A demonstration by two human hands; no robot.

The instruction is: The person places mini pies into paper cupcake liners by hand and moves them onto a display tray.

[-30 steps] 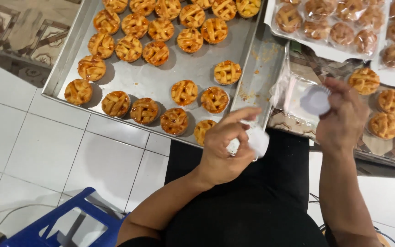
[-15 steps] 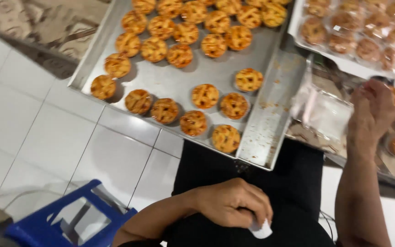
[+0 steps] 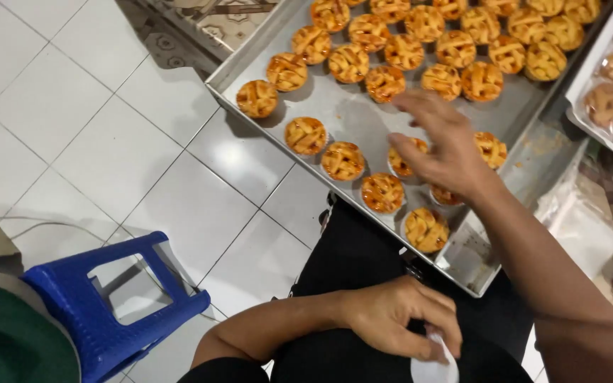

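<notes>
The right hand (image 3: 445,145) is hovering flat over the metal tray (image 3: 349,117), fingers spread and holding nothing, just above the tarts (image 3: 383,193) in the near rows; a tart (image 3: 402,162) is lying partly under its palm. The left hand (image 3: 399,319) is resting low on the dark lap, fingers curled around a small white piece (image 3: 434,365), well apart from the tray. A blue stool (image 3: 108,312) is standing on the tiled floor (image 3: 72,128) to the left.
</notes>
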